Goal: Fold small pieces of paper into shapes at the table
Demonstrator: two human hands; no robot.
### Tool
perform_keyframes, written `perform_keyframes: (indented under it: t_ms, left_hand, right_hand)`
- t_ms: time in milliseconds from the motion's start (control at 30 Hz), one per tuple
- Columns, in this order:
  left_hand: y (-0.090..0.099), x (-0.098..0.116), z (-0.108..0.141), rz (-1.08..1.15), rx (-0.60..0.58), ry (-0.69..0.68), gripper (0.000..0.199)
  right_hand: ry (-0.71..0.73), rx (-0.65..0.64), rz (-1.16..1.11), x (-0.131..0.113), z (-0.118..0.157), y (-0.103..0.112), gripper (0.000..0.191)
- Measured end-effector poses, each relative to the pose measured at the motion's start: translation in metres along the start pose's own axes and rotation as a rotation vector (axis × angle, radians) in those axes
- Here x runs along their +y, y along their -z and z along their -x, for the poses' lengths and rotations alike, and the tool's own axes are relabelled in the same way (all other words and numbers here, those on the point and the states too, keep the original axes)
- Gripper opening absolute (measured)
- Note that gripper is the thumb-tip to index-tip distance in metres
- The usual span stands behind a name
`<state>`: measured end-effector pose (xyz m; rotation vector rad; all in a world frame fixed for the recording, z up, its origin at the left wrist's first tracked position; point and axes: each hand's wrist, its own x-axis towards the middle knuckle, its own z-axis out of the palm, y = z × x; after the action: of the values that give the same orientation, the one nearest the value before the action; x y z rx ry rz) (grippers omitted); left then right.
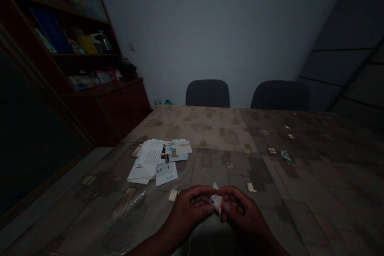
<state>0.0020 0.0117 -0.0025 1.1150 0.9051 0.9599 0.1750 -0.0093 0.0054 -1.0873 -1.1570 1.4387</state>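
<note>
Between my two hands, close to the near edge of the table, is a small folded piece of paper (216, 201), whitish with some pink and a pointed tip sticking up. My left hand (196, 205) pinches its left side between thumb and fingers. On the right side, my right hand (238, 207) grips it the same way, fingers curled. The fingers cover part of the paper, and the dim light hides its details. Farther off to the left lies a loose pile of printed cards (153, 160), several overlapping one another.
A patterned cloth covers the table (207, 128). A small crumpled or folded paper piece (286, 156) lies on the right. Two dark chairs (207, 93) stand at the far side by the wall. A wooden cabinet (117, 100) with filled shelves rises at left; a glass (158, 103) shows beyond the table's far corner.
</note>
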Motion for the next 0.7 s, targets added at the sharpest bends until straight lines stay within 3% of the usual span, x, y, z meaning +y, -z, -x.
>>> perform_keyframes:
  t_ms: [700]
  left_hand:
    - [0.0007, -0.0043, -0.0014, 0.031, -0.003, -0.029, 0.029]
  right_hand:
    - [-0.003, -0.031, 0.024, 0.0022, -0.0009, 0.0037, 0.037]
